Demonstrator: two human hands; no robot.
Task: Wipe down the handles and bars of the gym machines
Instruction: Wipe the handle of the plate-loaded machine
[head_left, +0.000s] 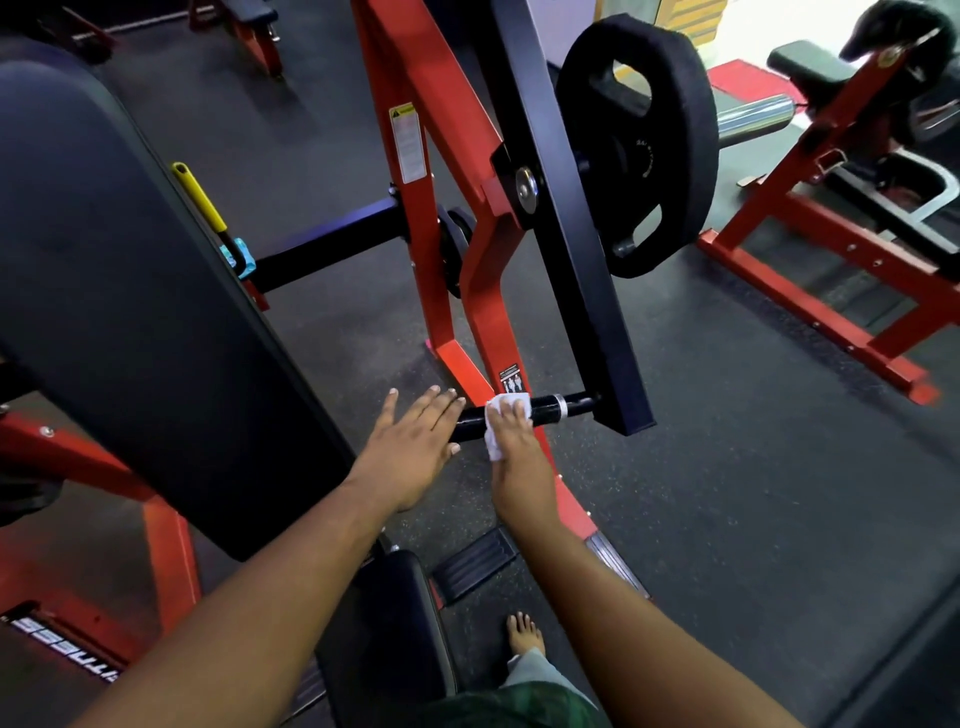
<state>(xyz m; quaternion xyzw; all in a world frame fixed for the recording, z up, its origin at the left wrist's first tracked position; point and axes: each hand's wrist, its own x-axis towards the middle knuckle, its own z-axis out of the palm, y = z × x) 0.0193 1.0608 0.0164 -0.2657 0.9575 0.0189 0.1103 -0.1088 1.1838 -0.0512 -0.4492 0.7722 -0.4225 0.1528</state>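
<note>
- Handle (540, 408) straight ahead of both hands, low, jutting sideways from the foot of the black lever arm (566, 234); long axis running left-right across the view, free end toward the left.
- Right hand (517, 441) on the handle's middle, fingers curled over a white cloth (501, 415) and pressing it to the grip; cloth wraps the top and hangs a little below.
- Left hand (410, 447) just beside, at the free end, fingers straight and spread, palm down, holding nothing; contact with the tip not certain.
- Right hand nearer the uncleaned stretch toward the lever arm; likely next stroke along the axis, rightward to the silver ring (559, 407).
- Handle: round, glossy black, smooth-looking; probably slick under a damp cloth.
- Cloth: thin, crumpled, soft.
- Frame (415, 218) red painted steel, flat-sided, with warning labels.
- Weight plate (641, 145) matte black, round, with grip slots, on the lever arm.
- Back pad (135, 291) dark, padded, broad, to the left.
- Floor (727, 467) speckled dark rubber.
</note>
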